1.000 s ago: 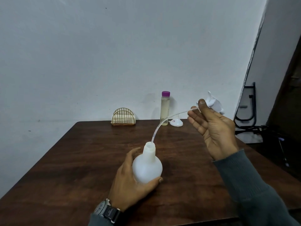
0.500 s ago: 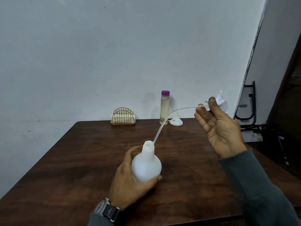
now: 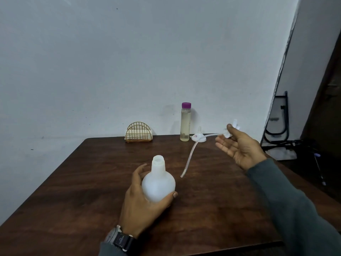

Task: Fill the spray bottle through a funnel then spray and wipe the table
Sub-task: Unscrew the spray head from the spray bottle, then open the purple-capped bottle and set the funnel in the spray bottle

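A round white spray bottle [image 3: 158,183] stands on the dark wooden table [image 3: 92,182], its neck open. My left hand [image 3: 142,204] is wrapped around its belly. My right hand [image 3: 239,146], raised to the right, pinches the white spray head [image 3: 232,128] between thumb and fingers. The head's long dip tube [image 3: 190,157] hangs down to the left, its end clear of the bottle, right of the neck. A small white funnel [image 3: 198,137] lies upside down at the back of the table. Beside it stands a clear bottle with a purple cap [image 3: 185,124], holding pale liquid.
A gold wire napkin holder [image 3: 139,133] with napkins sits at the back edge against the white wall. A black metal frame [image 3: 278,122] leans on the floor beyond the table's right side. The table's right edge runs under my right forearm.
My right hand has moved right and down with the spray head, drawing the dip tube fully out of the bottle's neck. My left hand has kept hold of the bottle.
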